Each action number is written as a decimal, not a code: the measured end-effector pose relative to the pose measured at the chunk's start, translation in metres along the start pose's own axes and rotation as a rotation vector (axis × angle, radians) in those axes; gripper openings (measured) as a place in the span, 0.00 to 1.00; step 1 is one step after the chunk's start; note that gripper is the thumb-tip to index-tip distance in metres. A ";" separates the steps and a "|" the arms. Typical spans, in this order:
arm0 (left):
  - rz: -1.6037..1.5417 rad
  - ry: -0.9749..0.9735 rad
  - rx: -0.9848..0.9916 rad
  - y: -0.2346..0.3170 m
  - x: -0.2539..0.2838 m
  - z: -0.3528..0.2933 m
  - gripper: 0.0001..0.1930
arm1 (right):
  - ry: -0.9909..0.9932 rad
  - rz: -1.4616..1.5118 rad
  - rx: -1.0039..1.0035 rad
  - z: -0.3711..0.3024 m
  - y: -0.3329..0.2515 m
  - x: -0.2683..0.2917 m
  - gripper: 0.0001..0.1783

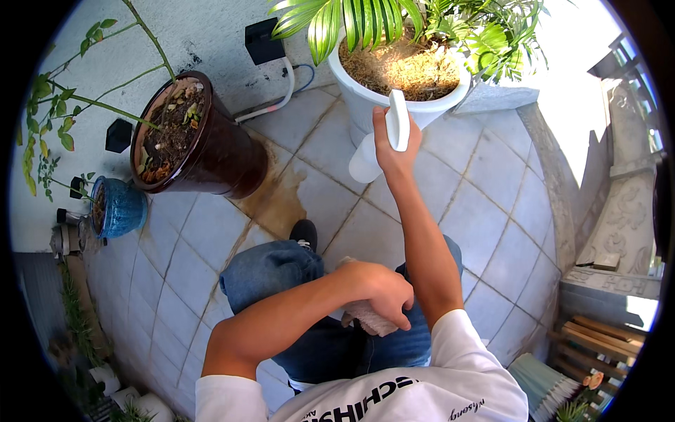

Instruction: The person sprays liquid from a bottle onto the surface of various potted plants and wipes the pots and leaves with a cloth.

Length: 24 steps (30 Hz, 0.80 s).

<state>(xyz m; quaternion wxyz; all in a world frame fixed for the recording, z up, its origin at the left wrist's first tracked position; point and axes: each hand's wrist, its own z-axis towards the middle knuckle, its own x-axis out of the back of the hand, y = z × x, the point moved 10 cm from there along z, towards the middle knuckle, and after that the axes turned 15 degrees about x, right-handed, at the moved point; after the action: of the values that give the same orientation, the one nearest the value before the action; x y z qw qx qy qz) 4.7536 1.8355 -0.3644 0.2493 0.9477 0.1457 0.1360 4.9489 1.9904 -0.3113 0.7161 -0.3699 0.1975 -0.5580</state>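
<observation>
My right hand [396,149] reaches forward, its fingers wrapped round the neck of a white spray bottle [364,163]. The bottle's long white head points away from me, toward the rim of a big white plant pot [451,103]. Brown mulch [404,70] fills that pot, partly sunlit, with glossy palm leaves [323,32] hanging over it. Close to my lap, above my bent knees, my left hand [385,294] is closed on a crumpled beige-grey cloth [373,322]. Part of the cloth is hidden under the hand.
A tall brown glazed pot [228,155] with a thin-stemmed plant stands at the left, beside a small blue pot [121,204]. A black wall box [265,41] has a white conduit. Carved stone railing [615,211] and a wooden slatted piece [598,344] line the right. Brown stains mark the tiles [281,193].
</observation>
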 end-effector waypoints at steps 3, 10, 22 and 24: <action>-0.032 0.049 -0.012 0.001 0.007 -0.007 0.34 | 0.009 -0.028 -0.087 -0.014 0.020 0.019 0.12; -0.046 0.070 -0.018 0.003 0.016 -0.015 0.33 | -0.031 -0.120 -0.176 -0.060 0.053 0.082 0.10; -0.060 0.079 -0.022 0.002 0.013 -0.009 0.34 | -0.326 -0.175 -0.137 -0.143 0.055 0.063 0.09; -0.092 0.079 -0.006 0.000 0.013 -0.011 0.34 | -0.387 -0.168 -0.137 -0.160 0.054 0.049 0.12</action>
<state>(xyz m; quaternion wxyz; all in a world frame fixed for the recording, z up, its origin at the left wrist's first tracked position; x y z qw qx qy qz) 4.7624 1.8450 -0.3533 0.2520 0.9332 0.1985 0.1622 4.8876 1.9002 -0.4487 0.6650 -0.5328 0.0625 -0.5196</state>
